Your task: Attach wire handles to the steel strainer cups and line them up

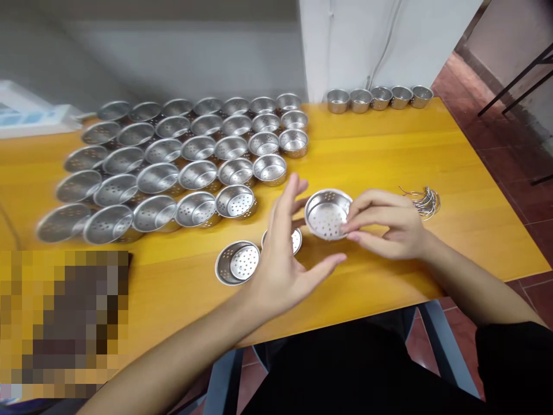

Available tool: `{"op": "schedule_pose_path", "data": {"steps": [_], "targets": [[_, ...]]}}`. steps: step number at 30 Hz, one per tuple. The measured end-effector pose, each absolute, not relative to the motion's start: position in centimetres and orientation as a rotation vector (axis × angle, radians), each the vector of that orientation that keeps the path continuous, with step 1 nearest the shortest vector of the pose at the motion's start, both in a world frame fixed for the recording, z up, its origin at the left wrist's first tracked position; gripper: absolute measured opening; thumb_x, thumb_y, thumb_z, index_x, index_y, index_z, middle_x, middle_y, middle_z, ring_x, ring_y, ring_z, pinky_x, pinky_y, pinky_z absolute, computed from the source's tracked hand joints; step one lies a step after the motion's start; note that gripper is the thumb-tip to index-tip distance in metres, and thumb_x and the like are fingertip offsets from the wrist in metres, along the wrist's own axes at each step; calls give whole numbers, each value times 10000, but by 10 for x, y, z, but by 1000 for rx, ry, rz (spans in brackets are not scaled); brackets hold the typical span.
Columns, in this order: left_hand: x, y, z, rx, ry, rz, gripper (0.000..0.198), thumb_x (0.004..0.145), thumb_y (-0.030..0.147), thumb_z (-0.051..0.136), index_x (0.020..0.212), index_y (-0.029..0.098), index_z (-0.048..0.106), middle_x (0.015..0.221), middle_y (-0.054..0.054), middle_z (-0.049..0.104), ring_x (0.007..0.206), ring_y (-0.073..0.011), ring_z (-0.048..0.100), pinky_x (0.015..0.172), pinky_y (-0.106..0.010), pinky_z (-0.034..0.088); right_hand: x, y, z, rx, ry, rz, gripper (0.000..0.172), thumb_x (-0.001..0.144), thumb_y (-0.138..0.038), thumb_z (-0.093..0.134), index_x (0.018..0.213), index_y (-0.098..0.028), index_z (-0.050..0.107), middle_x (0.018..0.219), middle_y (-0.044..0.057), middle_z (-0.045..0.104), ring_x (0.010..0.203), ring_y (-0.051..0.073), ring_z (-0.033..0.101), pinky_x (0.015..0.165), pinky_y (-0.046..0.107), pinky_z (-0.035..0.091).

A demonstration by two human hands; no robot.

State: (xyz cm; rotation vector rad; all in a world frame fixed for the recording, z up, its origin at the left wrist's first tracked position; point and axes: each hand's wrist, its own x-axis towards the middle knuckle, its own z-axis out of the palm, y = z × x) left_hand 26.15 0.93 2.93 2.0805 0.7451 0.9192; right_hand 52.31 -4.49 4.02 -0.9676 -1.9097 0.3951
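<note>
My right hand (384, 223) grips a small perforated steel cup (327, 213) by its rim, tilted so its holed bottom faces me, above the yellow table (380, 155). My left hand (285, 253) is open, fingers spread, just left of that cup and not touching it. Under and beside my left hand lie two more perforated cups, one at the left (237, 262) and one partly hidden behind my fingers (296, 239).
Several rows of the same steel cups (181, 161) fill the left half of the table. A short row of cups (380, 97) stands at the back by the white wall. A bundle of wire handles (425, 202) lies to the right. A pixelated patch covers the lower left.
</note>
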Motion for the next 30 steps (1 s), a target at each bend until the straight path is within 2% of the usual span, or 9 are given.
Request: {"op": "schedule_pose_path", "data": {"steps": [2,5,7,10,14,17,21,25,30], "targets": [[271,-9,18,1877,713,860,1115,1065,667,790,1875,430,60,1820,-192,488,1555,-376,672,1247,-597,659,521,-51,46,-821,-1987,507,121,1119,-254,776,1142,-264,895,1113,74,839,957,185,821,862,337,696],[283,-24,-3,1691,661,787,1109,1051,637,824,1861,404,103,1642,-181,652,1463,-360,737,1292,-625,630,542,-50,60,-766,-2064,694,150,1142,-299,775,1230,-252,888,1186,82,865,976,178,843,864,318,695],[288,-26,-16,1658,608,758,1158,996,546,912,1851,390,145,1630,-171,654,1497,-359,715,1324,-625,603,576,-42,68,-1076,-1943,620,181,1122,-379,794,1181,-246,902,1200,90,871,884,182,824,767,319,665],[294,-24,-33,1692,517,634,1166,960,408,934,1853,373,186,1604,-168,670,1474,-359,727,1339,-669,570,635,-25,70,-1834,-1738,341,158,1030,-341,850,966,-206,900,1001,97,865,791,216,766,745,367,601],[297,-18,-43,1766,463,589,1147,979,363,896,1868,325,172,1628,-203,665,1495,-370,714,1347,-682,553,678,-15,52,-2423,-1692,468,160,949,-333,902,858,-202,887,856,91,860,830,272,777,747,380,540],[296,-15,-44,1792,435,586,1165,979,368,899,1875,324,155,1628,-203,669,1480,-367,723,1323,-657,584,672,-17,40,-2468,-1740,542,167,950,-319,877,823,-212,865,872,88,872,872,281,791,736,358,505],[295,-14,-43,1795,454,569,1148,971,360,905,1868,338,189,1621,-191,670,1488,-368,718,1324,-649,587,644,-18,37,-2571,-1767,417,112,912,-229,780,809,-221,823,904,107,867,871,301,770,700,360,449],[294,-14,-41,1822,460,551,1145,959,363,908,1868,318,212,1630,-185,667,1530,-375,690,1356,-639,564,631,-15,34,-2591,-1804,366,95,896,-240,737,805,-222,753,892,107,843,822,290,741,672,359,417],[292,-13,-36,1840,452,532,1110,971,392,899,1862,303,241,1661,-188,655,1526,-372,695,1371,-619,559,653,-18,31,-2360,-1795,542,25,923,-193,721,927,-214,733,915,74,839,829,242,755,756,339,519]]}}
